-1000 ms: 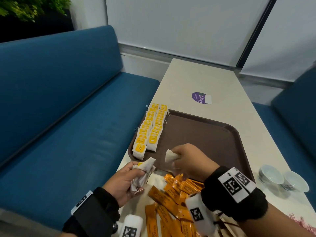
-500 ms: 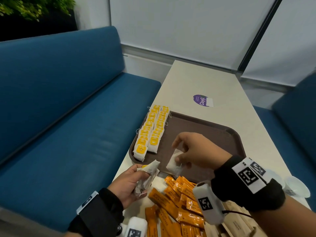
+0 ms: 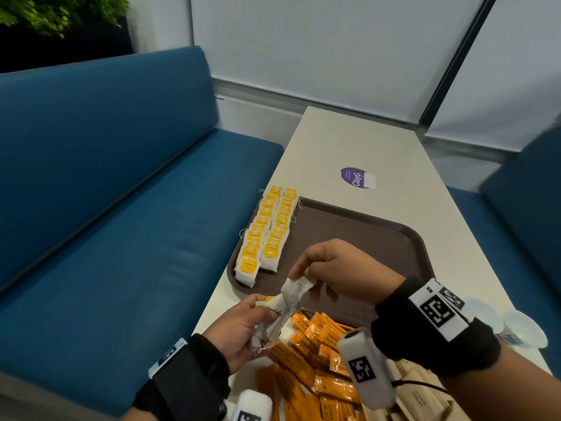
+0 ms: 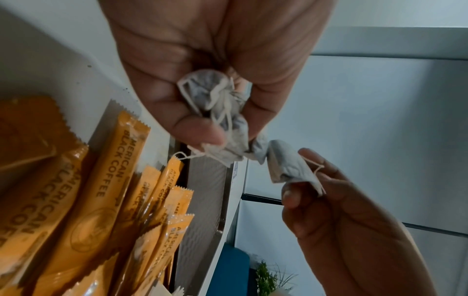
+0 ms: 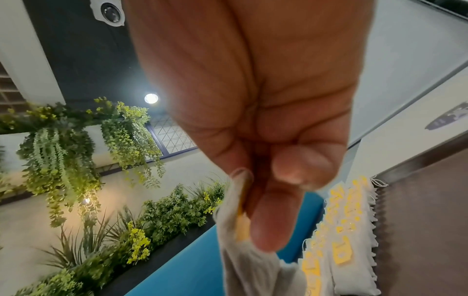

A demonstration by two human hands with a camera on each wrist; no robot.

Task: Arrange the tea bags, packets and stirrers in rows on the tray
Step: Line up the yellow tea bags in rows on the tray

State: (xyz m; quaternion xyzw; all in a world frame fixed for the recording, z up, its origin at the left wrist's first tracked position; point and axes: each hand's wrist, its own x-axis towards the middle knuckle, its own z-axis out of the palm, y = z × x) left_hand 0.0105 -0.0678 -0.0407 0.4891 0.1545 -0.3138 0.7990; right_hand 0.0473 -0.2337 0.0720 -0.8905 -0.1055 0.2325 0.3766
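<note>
My left hand point(image 3: 267, 311) grips a crumpled bunch of white tea bags point(image 3: 277, 322) just short of the brown tray's point(image 3: 379, 238) near edge. My right hand point(image 3: 300, 275) pinches the top corner of one tea bag point(image 3: 299, 287) that touches the bunch. In the left wrist view, the left hand point(image 4: 228, 130) holds the bunch point(image 4: 215, 100) and the right hand point(image 4: 301, 178) pinches the single bag point(image 4: 286, 166). Two rows of yellow-tagged tea bags point(image 3: 267, 235) lie along the tray's left side. Orange coffee packets point(image 3: 318, 354) are heaped near me. Paper-wrapped stirrers point(image 3: 419, 399) lie at the bottom right.
The tray sits on a long cream table point(image 3: 349, 141) with a purple sticker point(image 3: 353, 177) beyond it. Small white cups point(image 3: 522, 329) stand at the right edge. Blue benches point(image 3: 121, 208) flank the table on both sides.
My right hand came back from over the tray's near edge to the bunch in my left hand. The left hand has risen slightly.
</note>
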